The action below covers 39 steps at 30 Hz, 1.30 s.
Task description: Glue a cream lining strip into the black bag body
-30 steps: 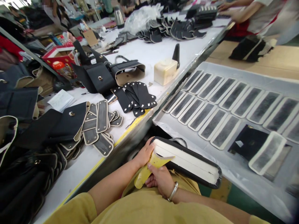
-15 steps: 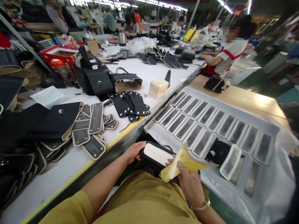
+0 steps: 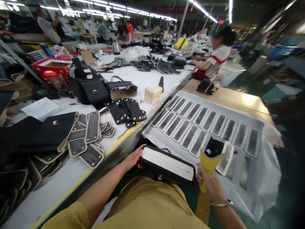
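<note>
My left hand grips the left end of a black handbag, its fingers partly hidden behind the edge. The bag lies tipped against my front, its long white face upward and a metal clasp toward me. My right hand is closed around a curved yellow sheet, just off the bag's right end. Beyond that sheet are a black piece and a white-edged panel, both on the plastic-covered board.
Rows of white-edged panels cover the grey plastic sheet at right. On the white table are dark panels, black strips, black bags and a cream block. A co-worker sits beyond.
My right hand has moved right with the yellow sheet, off the bag, uncovering its white face. My left hand keeps its hold on the bag's left end. The whole view has shifted slightly.
</note>
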Motion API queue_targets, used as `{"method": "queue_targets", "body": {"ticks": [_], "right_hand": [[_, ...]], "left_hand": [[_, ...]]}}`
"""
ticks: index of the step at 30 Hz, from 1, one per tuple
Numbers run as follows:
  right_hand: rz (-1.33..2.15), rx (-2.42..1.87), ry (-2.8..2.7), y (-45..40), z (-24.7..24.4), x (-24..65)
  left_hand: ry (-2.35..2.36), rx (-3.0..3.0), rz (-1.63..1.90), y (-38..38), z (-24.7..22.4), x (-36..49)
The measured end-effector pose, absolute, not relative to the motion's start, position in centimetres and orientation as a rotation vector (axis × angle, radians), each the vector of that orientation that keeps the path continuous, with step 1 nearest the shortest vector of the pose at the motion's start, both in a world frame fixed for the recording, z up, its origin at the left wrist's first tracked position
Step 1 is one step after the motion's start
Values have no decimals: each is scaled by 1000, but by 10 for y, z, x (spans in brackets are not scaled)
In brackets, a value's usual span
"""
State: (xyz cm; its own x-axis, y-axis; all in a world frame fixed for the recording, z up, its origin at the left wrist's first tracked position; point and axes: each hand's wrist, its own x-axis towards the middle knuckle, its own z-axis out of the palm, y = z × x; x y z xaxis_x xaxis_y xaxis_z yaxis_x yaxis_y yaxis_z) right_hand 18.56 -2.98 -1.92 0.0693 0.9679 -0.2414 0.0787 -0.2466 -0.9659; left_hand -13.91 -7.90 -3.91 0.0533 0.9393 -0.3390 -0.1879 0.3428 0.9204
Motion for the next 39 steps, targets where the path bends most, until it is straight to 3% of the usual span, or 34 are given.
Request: {"method": "queue_targets", "body": {"ticks": [3,18,31,39], "right_hand": [[1452,-1516,-1025,-45,-25,188],[1433,-1537,-983,-42,-28,191],[1766,-1487,-1125,-10,-18,207],[1456,-1581,-1424,-1,-19,202]], "left_hand": [[1123,713,1088,-86,-47,-132],[1245,564,1199,-94,-54,-112],[1126,446,1153,-89,-59,-118],[1195,505,1242,-88,-53,-104]]}}
